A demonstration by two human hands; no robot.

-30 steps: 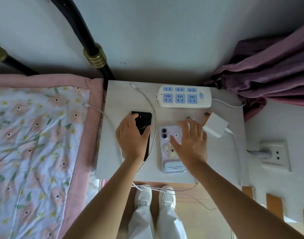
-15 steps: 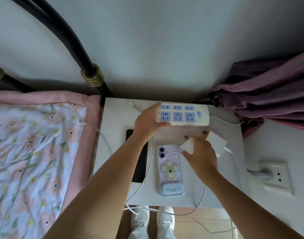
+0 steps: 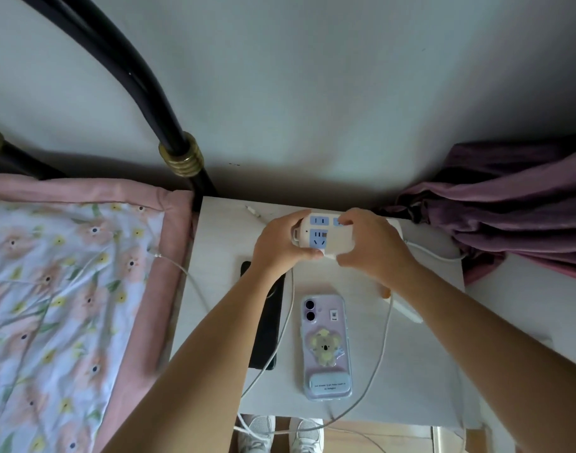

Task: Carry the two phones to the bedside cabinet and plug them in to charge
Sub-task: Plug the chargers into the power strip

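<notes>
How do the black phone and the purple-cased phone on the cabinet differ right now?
The black phone is plain and dark, partly hidden under the left forearm; the purple koala-case phone shows in full, camera lenses up. A white cable runs along the black one's right edge. Both lie flat, lengthwise, on the white bedside cabinet.

Smooth white plastic power strip (image 3: 324,235), glossy black phone (image 3: 266,325), clear glossy case on lilac phone (image 3: 325,346), matt pale bench (image 3: 410,371), floral cloth bedspread (image 3: 61,305), glossy black metal bedframe (image 3: 126,70)
</notes>
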